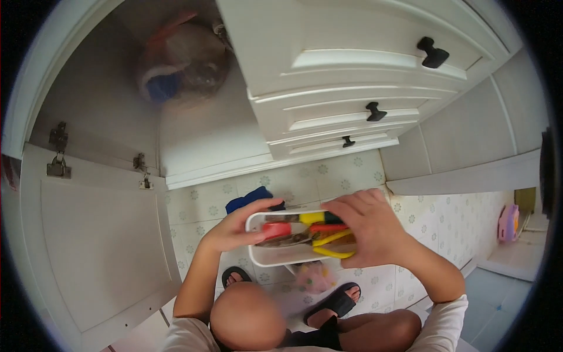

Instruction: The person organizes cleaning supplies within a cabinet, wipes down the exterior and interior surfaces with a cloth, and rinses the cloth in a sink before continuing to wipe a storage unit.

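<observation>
A white oblong plastic box (281,256) is held up above the floor between my two hands. My left hand (233,229) grips its left end, with the thumb over the rim by a thick red object (275,230). Around the right end closes my right hand (373,229), its fingers over the far side and the palm hiding part of the contents. Inside lie hand tools. One has yellow handles (335,239), like pliers, with metal jaws toward the left. Along the far wall lies a tool with a yellow and black handle (316,217).
A cabinet stands open ahead, its white door (105,240) swung to the left. Inside is a clear plastic bag (199,76) of things. White drawers (358,58) with black knobs are at upper right. Dark blue cloth (249,198) and a colourful patterned bag (315,277) are on the tiled floor.
</observation>
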`<state>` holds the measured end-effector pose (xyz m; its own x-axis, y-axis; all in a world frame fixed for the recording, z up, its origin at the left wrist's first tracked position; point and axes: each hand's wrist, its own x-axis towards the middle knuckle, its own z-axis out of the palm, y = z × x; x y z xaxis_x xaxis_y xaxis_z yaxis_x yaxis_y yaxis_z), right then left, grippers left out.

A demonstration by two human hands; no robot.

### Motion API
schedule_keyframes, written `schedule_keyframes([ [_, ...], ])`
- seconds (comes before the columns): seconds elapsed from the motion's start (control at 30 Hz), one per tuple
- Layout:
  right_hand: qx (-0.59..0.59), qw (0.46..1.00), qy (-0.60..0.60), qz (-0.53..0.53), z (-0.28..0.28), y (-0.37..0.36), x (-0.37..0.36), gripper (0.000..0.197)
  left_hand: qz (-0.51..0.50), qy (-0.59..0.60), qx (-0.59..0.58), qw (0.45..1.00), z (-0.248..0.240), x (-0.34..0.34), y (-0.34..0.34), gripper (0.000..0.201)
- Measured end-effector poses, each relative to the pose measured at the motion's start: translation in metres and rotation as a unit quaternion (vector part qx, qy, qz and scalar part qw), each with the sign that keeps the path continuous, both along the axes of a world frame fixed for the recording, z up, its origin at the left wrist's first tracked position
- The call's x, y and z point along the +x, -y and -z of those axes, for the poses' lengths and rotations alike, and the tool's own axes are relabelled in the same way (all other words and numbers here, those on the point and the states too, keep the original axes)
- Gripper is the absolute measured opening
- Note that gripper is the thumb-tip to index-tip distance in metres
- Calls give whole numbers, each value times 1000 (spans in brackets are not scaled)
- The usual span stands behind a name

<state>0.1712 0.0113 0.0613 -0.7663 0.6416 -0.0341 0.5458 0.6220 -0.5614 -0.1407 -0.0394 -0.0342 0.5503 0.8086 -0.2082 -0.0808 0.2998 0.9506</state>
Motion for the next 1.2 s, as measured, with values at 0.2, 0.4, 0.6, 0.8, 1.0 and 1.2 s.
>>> schedule_keyframes([
  [0.2,-10,993,26,-115,31,-5,-75,90,-162,8,-85,983,22,-59,69,79],
  [0.4,100,978,1,-184,54,-1,-120,94,-312,-12,-131,941,38,-86,137,79],
  [0.6,219,968,-111,-50,68,-5,-120,81,-505,99,-183,837,62,-101,189,81],
  [0.8,417,877,-189,146,62,-37,-101,76,-535,144,-104,826,33,-59,99,56],
  [1.0,502,824,-197,171,31,-90,-111,78,-514,96,-82,848,12,-25,-25,56],
  [1.2,608,750,-191,179,43,-128,-118,74,-504,83,-53,858,22,-1,-98,62],
])
